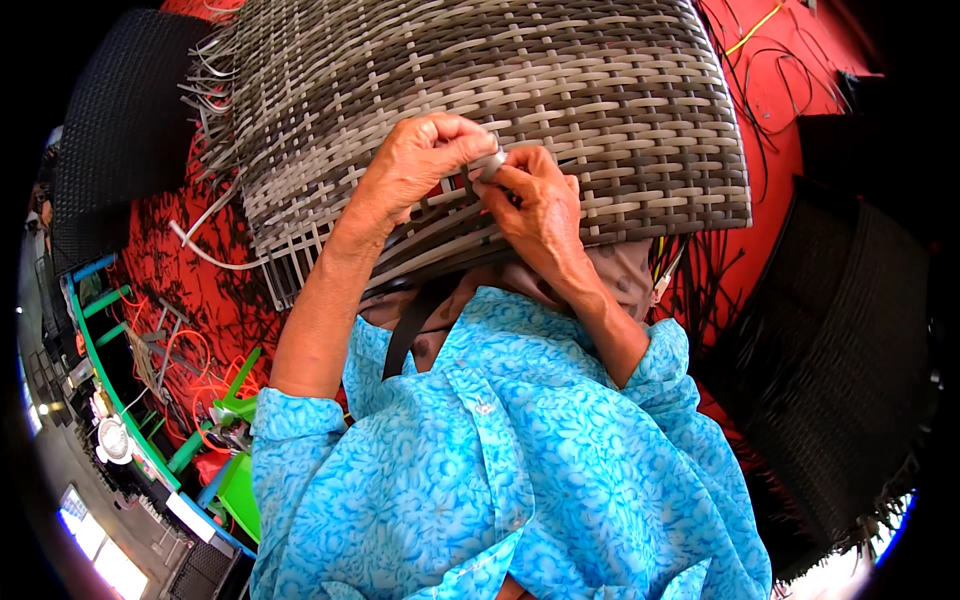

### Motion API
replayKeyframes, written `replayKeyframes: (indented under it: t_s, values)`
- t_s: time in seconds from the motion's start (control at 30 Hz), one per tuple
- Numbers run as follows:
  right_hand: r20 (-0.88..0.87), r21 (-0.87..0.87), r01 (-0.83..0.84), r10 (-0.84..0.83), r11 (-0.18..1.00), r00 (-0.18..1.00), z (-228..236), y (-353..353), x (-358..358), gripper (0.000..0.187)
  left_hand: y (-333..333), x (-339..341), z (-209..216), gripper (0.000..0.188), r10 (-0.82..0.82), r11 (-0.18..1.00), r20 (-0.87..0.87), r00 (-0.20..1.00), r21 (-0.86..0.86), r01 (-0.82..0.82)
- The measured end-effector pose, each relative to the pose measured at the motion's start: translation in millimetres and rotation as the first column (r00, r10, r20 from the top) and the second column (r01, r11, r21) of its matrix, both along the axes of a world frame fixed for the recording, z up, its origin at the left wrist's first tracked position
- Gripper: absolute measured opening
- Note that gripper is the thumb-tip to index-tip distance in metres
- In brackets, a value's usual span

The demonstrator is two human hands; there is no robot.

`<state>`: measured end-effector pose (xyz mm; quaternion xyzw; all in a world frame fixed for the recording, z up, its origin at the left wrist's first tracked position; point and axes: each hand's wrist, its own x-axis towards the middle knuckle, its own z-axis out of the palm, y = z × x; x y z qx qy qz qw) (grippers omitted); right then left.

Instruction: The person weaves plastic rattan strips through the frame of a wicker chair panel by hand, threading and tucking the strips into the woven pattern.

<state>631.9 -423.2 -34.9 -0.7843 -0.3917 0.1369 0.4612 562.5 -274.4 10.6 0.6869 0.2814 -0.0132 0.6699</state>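
Observation:
A large panel (620,110) of grey-brown woven wicker strips lies in front of me, its near edge over my lap. My left hand (425,160) is closed, thumb and forefinger pinching a light grey wicker strip (488,165) that is bent above the weave. On the same strip, from the right, the fingers of my right hand (538,200) are closed too. Below both hands, several loose strips (430,255) run across a gap in the weave near the panel's edge. The fingertips partly hide where the strip enters the weave.
Loose strip ends (215,80) fringe the panel's left side. Dark woven panels (125,120) stand at the far left and right. Cut strip scraps (190,260) litter the red floor. A green and blue frame (90,330) and a bright green plastic piece (240,490) are at left.

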Motion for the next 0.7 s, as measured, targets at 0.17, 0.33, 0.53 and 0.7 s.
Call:
replayKeyframes:
  t_s: [0.17, 0.33, 0.53, 0.7]
  values:
    - [-0.842, 0.183, 0.198, 0.049, 0.963, 0.537, 29, -4, 15, 0.02, 2, -27, -29, 0.023, -0.151, 0.946, 0.044, 0.987, 0.297, 0.132]
    - [-0.867, 0.399, 0.334, 0.47, 0.854, -0.165, 19, 1, 43, 0.027, -5, -24, -33, 0.027, -0.189, 0.878, 0.079, 0.979, 0.46, 0.132]
    - [-0.725, 0.179, -0.144, 0.229, 0.973, 0.65, 20, 2, 16, 0.031, 12, 1, 27, 0.014, 0.13, 0.946, 0.283, 0.95, -0.324, -0.033]
    - [-0.708, 0.251, 0.024, 0.167, 0.968, 0.686, 35, 9, 10, 0.017, 11, 15, 45, 0.023, 0.027, 0.981, 0.361, 0.932, -0.19, 0.045]
